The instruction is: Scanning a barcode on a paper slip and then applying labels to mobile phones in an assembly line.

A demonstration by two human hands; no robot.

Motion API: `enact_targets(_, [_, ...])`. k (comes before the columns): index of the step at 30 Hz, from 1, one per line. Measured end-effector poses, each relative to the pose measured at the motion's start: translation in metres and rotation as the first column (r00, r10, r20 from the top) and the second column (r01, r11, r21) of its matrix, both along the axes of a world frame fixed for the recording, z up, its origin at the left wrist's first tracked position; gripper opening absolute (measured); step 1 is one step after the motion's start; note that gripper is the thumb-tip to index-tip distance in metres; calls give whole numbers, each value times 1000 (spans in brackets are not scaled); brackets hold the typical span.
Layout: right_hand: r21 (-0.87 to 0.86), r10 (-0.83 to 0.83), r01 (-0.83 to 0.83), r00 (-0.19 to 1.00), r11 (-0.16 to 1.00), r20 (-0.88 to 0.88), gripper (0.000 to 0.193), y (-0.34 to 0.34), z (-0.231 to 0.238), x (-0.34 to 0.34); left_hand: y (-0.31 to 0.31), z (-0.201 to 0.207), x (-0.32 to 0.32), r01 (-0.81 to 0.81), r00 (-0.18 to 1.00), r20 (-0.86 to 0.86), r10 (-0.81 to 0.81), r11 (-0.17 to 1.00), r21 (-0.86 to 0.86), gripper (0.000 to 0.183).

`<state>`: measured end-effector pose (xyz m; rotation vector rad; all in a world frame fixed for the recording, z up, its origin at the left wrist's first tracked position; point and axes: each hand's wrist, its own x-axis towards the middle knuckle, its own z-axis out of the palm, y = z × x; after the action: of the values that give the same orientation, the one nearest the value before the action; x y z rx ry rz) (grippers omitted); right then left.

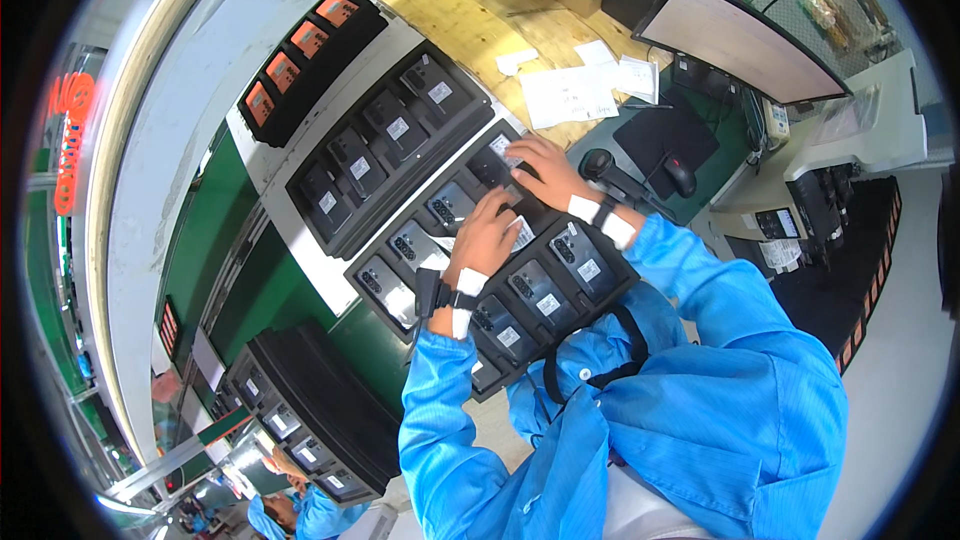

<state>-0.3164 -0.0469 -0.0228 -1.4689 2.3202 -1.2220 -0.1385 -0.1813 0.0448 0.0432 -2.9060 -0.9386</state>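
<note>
A black tray (545, 335) of dark smartphones lies in front of me, each phone in its own slot with its camera side up and most with a white label. My left hand (484, 238) is over the middle of the tray, fingers bent together over a white printed sheet (523, 236) that shows beside the palm. My right hand (552, 176) rests at the far right slot. Its fingers are stretched out and apart, the tips on the label of a phone (488, 162). The left fingertips are slightly blurred.
Beyond lie another tray of phones (385, 130) and a black tray with orange labels (285, 72). Stacked trays (330, 420) stand at the left. To the right are papers (568, 95), a scanner (600, 166), a mouse (680, 176), a monitor (745, 40) and a printer (770, 225). Another person's sleeve (325, 515) shows lower left.
</note>
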Motion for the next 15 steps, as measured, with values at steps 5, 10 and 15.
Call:
enact_targets(5, [-26, 309, -358, 763, 933, 568, 29, 50, 52, 39, 2, 17, 24, -210, 966, 212, 148, 928, 309, 21])
enact_targets(10, [160, 159, -258, 874, 953, 460, 23, 67, 74, 49, -5, 28, 43, -253, 924, 368, 108, 892, 373, 26])
enact_targets(15, [141, 262, -430, 744, 892, 614, 21, 71, 102, 49, -3, 38, 71, -298, 891, 446, 84, 849, 437, 25])
